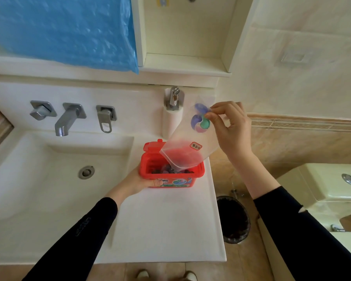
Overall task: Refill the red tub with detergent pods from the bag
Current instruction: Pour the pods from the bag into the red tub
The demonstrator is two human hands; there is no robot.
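Observation:
The red tub (pixel 199 171) stands open on the white counter, its lid (pixel 152 147) flipped back. Several purple detergent pods (pixel 166 170) lie inside it. My left hand (pixel 139 182) grips the tub's left front side. My right hand (pixel 230 126) pinches the closed upper end of a clear plastic bag (pixel 187 138), which is tilted mouth-down over the tub. The bag's open mouth reaches into the tub. One purple, green and pink pod (pixel 200 118) sits near the top of the bag, by my fingertips.
A sink basin (pixel 55 171) with a wall faucet (pixel 66 119) lies to the left. A soap dispenser (pixel 173 102) stands behind the tub. The counter's right edge (pixel 219 220) drops to a dark waste bin (pixel 234 220). A toilet (pixel 320 185) is at right, a blue plastic sheet (pixel 69 31) hangs above.

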